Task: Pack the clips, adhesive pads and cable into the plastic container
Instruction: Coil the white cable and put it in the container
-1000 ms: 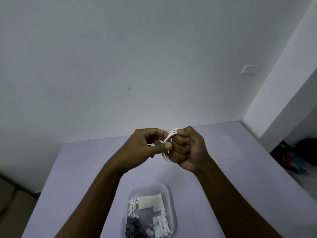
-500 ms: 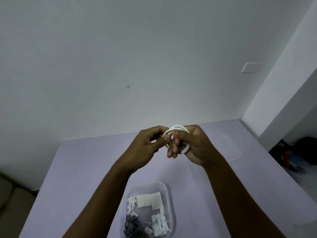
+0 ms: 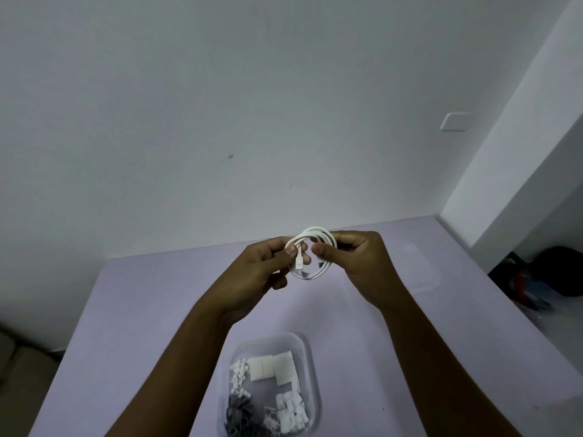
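The left hand (image 3: 265,272) pinches the left side of the coiled white cable (image 3: 317,231) between thumb and curled fingers, and the right hand (image 3: 356,263) pinches the right side the same way, above the table's (image 3: 142,310) far middle. Nearer, the plastic container (image 3: 310,357) (bottom edge cut off) holds adhesive pads (image 3: 271,369) and clips (image 3: 239,411), too small to count.

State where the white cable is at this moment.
In the head view, the coiled cable is held in the air at centre frame between the left hand and right hand, above the table, beyond the plastic container.
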The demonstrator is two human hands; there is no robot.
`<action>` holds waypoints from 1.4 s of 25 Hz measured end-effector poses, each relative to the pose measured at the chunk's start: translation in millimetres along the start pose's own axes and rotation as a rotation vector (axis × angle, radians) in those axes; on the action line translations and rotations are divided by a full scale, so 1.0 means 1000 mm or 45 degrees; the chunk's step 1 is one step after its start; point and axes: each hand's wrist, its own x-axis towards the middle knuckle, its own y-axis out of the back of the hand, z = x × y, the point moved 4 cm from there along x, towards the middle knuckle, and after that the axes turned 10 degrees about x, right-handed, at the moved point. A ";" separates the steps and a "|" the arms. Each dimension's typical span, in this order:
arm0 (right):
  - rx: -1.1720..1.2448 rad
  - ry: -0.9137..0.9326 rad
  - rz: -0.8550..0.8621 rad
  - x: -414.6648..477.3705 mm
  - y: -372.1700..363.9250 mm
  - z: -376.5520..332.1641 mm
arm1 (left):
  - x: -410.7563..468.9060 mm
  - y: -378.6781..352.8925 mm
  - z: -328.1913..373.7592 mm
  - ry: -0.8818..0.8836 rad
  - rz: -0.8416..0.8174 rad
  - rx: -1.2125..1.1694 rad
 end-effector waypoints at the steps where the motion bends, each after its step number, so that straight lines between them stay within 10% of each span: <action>1: 0.049 -0.028 0.013 0.000 -0.004 0.005 | 0.001 0.001 -0.005 0.061 -0.034 -0.142; 10: 0.801 -0.747 -0.018 -0.016 -0.031 0.088 | -0.004 0.020 -0.078 0.325 0.046 -0.256; 21: 0.237 -0.808 -0.273 -0.048 -0.053 0.176 | -0.034 0.033 -0.159 0.495 0.234 -0.033; 35: -0.571 -1.167 -0.309 -0.125 -0.072 0.324 | -0.076 0.005 -0.343 0.957 0.323 0.972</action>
